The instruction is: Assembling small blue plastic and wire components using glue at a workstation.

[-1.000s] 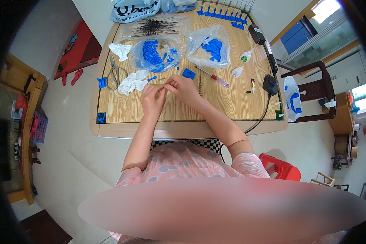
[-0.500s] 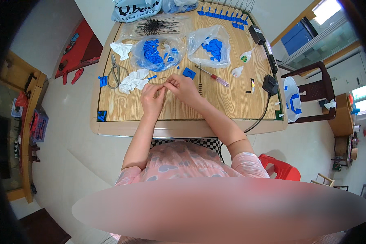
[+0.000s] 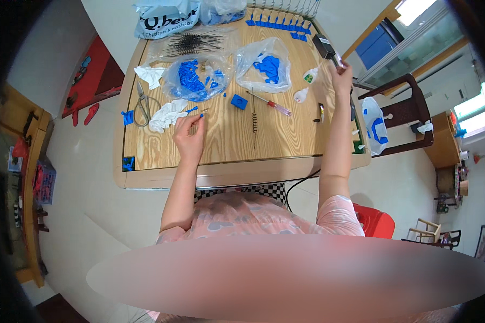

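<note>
Right hand (image 3: 342, 81) just left the centre, now at the bench's (image 3: 293, 148) upper right edge by the black box (image 3: 323, 46); two-handed pinching looks paused. Its fingers are together at a slim dark thing (image 3: 337, 57); from here I can't tell if it's gripped. Left hand (image 3: 189, 141) stays near centre, thumb and fingers clamped on a small blue bit (image 3: 203, 114), mostly hidden. White cloth (image 3: 167, 114) just left of it, blue block (image 3: 238, 102) and coiled wire (image 3: 254, 121) to its right, screwdriver (image 3: 279, 108) farther right.
</note>
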`<state>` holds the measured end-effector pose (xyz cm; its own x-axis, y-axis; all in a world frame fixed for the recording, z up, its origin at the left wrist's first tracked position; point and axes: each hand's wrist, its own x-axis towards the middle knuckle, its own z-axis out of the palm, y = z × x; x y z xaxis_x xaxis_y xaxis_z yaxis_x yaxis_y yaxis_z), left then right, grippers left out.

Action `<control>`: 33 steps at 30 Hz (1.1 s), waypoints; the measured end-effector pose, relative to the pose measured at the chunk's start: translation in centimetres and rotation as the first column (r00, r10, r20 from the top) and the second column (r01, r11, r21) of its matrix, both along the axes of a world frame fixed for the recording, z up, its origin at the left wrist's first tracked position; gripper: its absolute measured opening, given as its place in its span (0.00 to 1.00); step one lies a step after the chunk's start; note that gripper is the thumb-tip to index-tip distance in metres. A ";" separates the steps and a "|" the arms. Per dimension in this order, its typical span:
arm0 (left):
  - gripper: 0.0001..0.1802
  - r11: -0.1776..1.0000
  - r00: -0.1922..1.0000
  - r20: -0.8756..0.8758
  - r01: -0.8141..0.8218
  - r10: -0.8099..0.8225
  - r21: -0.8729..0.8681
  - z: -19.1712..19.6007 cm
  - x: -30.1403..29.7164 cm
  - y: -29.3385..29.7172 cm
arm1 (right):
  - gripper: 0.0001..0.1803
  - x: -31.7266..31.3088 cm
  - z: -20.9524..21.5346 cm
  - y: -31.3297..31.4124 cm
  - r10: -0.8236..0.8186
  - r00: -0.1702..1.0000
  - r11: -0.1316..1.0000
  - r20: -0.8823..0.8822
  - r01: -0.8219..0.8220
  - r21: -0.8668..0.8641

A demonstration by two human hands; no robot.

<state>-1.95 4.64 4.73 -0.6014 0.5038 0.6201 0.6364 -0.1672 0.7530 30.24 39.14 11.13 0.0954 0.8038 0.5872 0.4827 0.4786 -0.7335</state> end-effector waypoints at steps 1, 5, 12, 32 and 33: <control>0.05 1.000 1.000 -0.002 -0.022 0.022 0.000 0.0 -0.2 -0.3 | 0.28 -0.1 -0.2 0.3 -0.013 0.973 0.989 0.231 0.047 -0.141; 0.05 0.998 0.998 0.019 -0.067 0.067 -0.011 -0.4 -0.9 -1.4 | 0.35 -4.6 -1.2 -2.0 0.154 0.937 0.901 0.314 -0.003 -0.434; 0.05 0.999 0.997 0.075 -0.017 0.014 0.037 -0.1 -0.4 0.2 | 0.24 0.4 -9.7 7.4 0.190 0.955 0.882 0.226 -0.065 -0.467; 0.06 0.987 0.985 0.128 -0.128 0.115 0.095 -0.4 -1.0 -4.1 | 0.18 -17.4 -1.3 -23.4 0.827 0.403 0.326 -0.391 -0.912 -0.251; 0.06 0.990 0.980 0.163 -0.123 0.111 0.068 -0.7 -1.1 -4.4 | 0.19 -17.4 -1.9 -23.5 0.846 0.384 0.293 -0.369 -0.914 -0.281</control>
